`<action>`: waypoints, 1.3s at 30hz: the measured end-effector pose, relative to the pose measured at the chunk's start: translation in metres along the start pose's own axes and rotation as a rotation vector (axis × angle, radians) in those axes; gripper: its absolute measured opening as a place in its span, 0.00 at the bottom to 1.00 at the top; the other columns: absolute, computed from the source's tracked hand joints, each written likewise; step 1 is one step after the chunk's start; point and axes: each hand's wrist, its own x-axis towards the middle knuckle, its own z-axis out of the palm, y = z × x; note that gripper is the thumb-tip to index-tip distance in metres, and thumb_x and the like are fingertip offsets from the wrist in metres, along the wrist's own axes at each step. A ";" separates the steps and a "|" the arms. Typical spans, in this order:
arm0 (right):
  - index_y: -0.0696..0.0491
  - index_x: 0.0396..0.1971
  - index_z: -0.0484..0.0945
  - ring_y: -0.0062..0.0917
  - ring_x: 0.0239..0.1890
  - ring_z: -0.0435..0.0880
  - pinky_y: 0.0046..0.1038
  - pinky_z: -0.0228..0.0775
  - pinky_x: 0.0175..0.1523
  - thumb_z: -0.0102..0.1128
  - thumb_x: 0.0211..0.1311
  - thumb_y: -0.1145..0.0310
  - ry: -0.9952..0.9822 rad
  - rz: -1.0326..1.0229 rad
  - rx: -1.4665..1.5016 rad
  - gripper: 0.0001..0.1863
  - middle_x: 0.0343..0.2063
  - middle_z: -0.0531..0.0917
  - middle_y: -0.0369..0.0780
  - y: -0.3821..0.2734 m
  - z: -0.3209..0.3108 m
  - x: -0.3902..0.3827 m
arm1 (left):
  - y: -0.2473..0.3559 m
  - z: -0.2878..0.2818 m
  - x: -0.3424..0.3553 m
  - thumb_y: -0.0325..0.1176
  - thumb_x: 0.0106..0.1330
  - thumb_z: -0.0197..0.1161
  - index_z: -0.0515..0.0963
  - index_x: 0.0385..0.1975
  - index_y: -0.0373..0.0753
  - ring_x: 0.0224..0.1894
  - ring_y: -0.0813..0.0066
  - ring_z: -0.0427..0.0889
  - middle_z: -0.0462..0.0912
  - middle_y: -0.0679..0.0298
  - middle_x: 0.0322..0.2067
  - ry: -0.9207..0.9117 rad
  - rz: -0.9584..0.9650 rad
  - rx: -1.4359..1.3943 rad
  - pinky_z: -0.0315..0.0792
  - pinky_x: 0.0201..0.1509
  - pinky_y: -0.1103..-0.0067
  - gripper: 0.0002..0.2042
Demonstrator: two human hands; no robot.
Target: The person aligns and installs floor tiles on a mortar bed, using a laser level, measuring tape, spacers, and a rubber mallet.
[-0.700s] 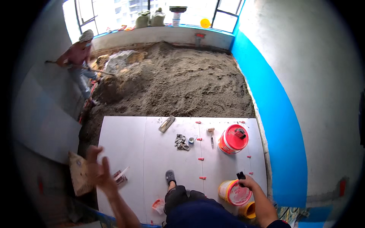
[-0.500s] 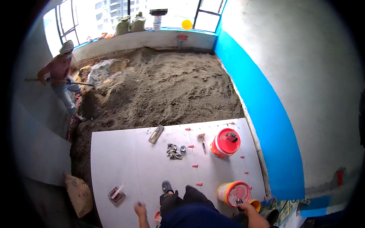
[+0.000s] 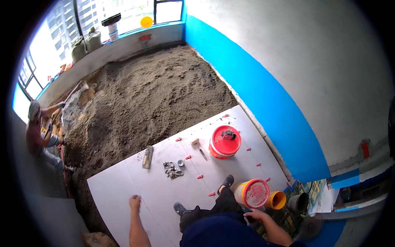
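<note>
My left hand [image 3: 135,202] hangs above the large pale tiles [image 3: 111,187], its fingers curled in. Whether anything small is inside them I cannot make out. At my right side, my right hand [image 3: 256,215] is closed around a dark object, mostly hidden by the hand and my clothing. Just beyond it stands a yellow bucket [image 3: 242,192] with a smeared red-and-white lid. Farther off, a red bucket [image 3: 216,153] bears a dark grimy item on its lid. A notched trowel [image 3: 147,157], a crumpled rag [image 3: 172,170], a tape roll [image 3: 180,163] and a mallet [image 3: 195,141] lie on the tiles.
Red levelling clips [image 3: 200,176] line the tile joints. Rough grey mortar [image 3: 160,86] spreads up to the window wall. At the far left a co-worker [image 3: 39,133] bends over a long-handled tool. A yellow pail [image 3: 277,200] and a dark bucket [image 3: 298,202] stand at right.
My view has swung to the right, so the room appears shifted left and tilted. One foot now shows farther forward beside the yellow bucket. The co-worker has bent and reached forward.
</note>
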 end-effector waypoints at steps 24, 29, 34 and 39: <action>0.57 0.50 0.70 0.26 0.20 0.79 0.31 0.76 0.21 0.62 0.62 0.67 0.515 0.286 0.704 0.19 0.26 0.76 0.40 0.004 -0.440 0.063 | 0.414 0.586 -0.121 0.31 0.53 0.63 0.86 0.46 0.41 0.35 0.58 0.87 0.87 0.48 0.34 -0.701 0.163 0.436 0.80 0.45 0.68 0.18; 0.50 0.42 0.72 0.24 0.21 0.76 0.26 0.72 0.22 0.65 0.58 0.69 0.386 0.152 0.546 0.14 0.29 0.76 0.39 0.000 -0.447 0.090 | 0.438 0.632 -0.078 0.34 0.53 0.65 0.86 0.45 0.40 0.41 0.54 0.87 0.87 0.48 0.36 -0.456 0.215 0.519 0.80 0.49 0.66 0.18; 0.52 0.44 0.76 0.25 0.26 0.78 0.30 0.71 0.25 0.66 0.59 0.65 0.299 0.252 0.375 0.15 0.29 0.78 0.38 0.006 -0.438 0.131 | 0.418 0.667 -0.072 0.33 0.53 0.65 0.82 0.51 0.36 0.54 0.52 0.84 0.85 0.47 0.49 -0.432 0.062 0.660 0.76 0.60 0.67 0.23; 0.52 0.43 0.76 0.25 0.23 0.77 0.30 0.70 0.23 0.65 0.60 0.64 0.238 0.269 0.249 0.14 0.28 0.78 0.39 -0.060 -0.450 0.151 | 0.413 0.686 -0.087 0.32 0.52 0.62 0.80 0.55 0.34 0.58 0.51 0.82 0.83 0.44 0.52 -0.490 -0.147 0.620 0.74 0.63 0.68 0.26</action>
